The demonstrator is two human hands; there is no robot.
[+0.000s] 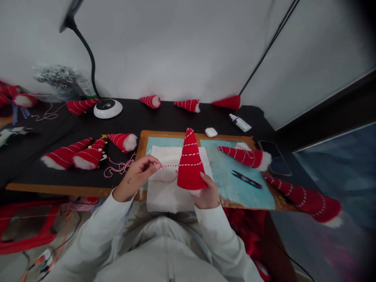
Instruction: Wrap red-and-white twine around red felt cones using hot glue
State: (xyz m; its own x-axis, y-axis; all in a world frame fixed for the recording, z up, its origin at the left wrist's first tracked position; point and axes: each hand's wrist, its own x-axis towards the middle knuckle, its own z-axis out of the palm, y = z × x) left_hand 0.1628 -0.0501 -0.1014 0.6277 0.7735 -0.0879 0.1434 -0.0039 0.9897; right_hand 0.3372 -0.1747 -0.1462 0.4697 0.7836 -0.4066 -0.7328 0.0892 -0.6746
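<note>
My right hand (208, 191) grips a red felt cone (190, 172) near its base, tip pointing away from me. Red-and-white twine (170, 166) winds round the cone in several rows and runs off its left side to my left hand (141, 174). There my thumb and fingertips pinch the twine, which is stretched straight. A slack length of it hangs below over a white sheet (164, 196). Beside my left forearm lies a loose heap of the same twine (119, 169). Thread snips (246, 179) rest on the light blue mat (214, 176) to the right.
Finished-looking wrapped cones (117, 141) with white stuffing lie left, right and along the wall. A lamp base (107, 108) stands at back left. A white case (210, 132), a small bottle (240, 122) and a phone (274, 158) sit at right. A red stool (47, 231) stands below left.
</note>
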